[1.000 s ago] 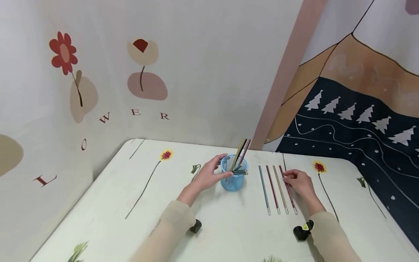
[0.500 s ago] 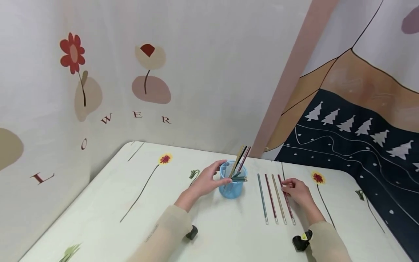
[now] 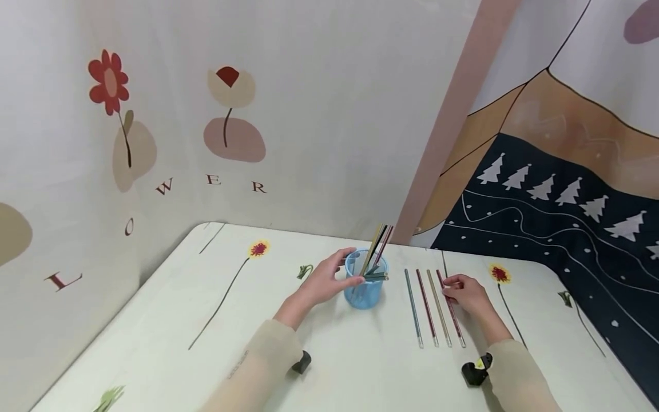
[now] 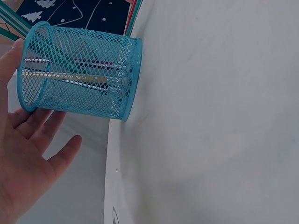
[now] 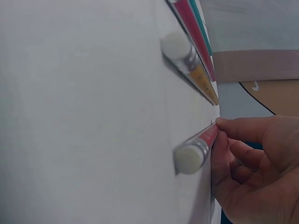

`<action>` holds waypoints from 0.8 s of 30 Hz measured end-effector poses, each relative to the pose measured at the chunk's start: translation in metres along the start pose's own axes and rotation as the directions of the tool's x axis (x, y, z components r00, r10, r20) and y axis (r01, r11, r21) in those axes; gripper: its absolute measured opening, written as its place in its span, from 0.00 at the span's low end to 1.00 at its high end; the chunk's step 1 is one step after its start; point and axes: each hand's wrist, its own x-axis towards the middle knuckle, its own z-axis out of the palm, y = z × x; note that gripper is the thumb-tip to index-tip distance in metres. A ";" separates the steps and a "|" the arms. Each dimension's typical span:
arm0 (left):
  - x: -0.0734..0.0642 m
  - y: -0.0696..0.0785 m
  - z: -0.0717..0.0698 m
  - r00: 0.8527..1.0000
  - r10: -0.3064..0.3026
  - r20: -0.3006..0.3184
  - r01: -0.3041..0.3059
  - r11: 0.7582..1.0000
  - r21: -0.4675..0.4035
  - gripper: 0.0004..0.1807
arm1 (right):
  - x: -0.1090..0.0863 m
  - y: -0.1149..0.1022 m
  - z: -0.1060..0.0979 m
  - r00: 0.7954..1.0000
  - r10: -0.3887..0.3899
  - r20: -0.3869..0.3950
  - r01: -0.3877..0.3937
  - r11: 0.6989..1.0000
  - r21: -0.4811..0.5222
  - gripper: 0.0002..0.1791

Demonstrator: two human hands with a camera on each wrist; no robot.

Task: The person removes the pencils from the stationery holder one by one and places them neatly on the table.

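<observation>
My left hand holds a blue mesh pencil cup near its rim, thumb on the near side and fingers behind. Gold, black and red pencils stand tilted in it, and green pencils lean out low over the rim to the right. In the left wrist view, eraser ends show through the cup's mesh. My right hand pinches a dark red pencil between thumb and fingertips. That pencil lies on the table, its eraser end toward me.
To its left lie a gold pencil, another red pencil and a blue-green pencil, roughly parallel in a row. The white tabletop has printed flowers. Patterned cloth rises behind its back edge.
The head view has shifted slightly. Both hands keep their places at the cup and at the rightmost red pencil.
</observation>
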 end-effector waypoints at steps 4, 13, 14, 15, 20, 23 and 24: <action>0.002 0.002 0.000 1.000 -0.001 0.005 0.001 1.000 0.001 0.40 | -0.001 0.002 -0.002 1.000 0.008 -0.005 -0.008 1.000 0.022 0.17; 0.001 0.005 0.001 1.000 -0.031 0.006 0.031 1.000 0.003 0.41 | -0.005 -0.018 0.001 0.993 -0.027 -0.112 0.038 0.995 0.093 0.17; 0.000 0.004 0.001 0.999 -0.035 0.006 0.035 0.999 0.004 0.41 | -0.006 -0.023 0.002 0.992 -0.040 -0.124 0.052 0.994 0.097 0.17; 0.000 0.004 0.000 0.999 -0.039 0.005 0.039 0.999 0.003 0.41 | -0.007 -0.030 0.004 0.990 -0.053 -0.130 0.067 0.992 0.105 0.17; -0.001 0.003 -0.002 0.999 -0.047 0.004 0.047 0.999 0.019 0.42 | -0.014 -0.063 0.013 0.984 -0.131 -0.120 0.149 0.976 0.158 0.16; 0.000 0.004 -0.003 0.999 -0.033 0.007 0.033 0.999 0.021 0.42 | -0.016 -0.082 0.020 0.982 -0.157 -0.101 0.175 0.964 0.201 0.17; 0.001 0.004 -0.003 1.000 -0.030 0.007 0.030 0.999 0.022 0.43 | -0.016 -0.088 0.023 0.982 -0.165 -0.093 0.181 0.960 0.215 0.17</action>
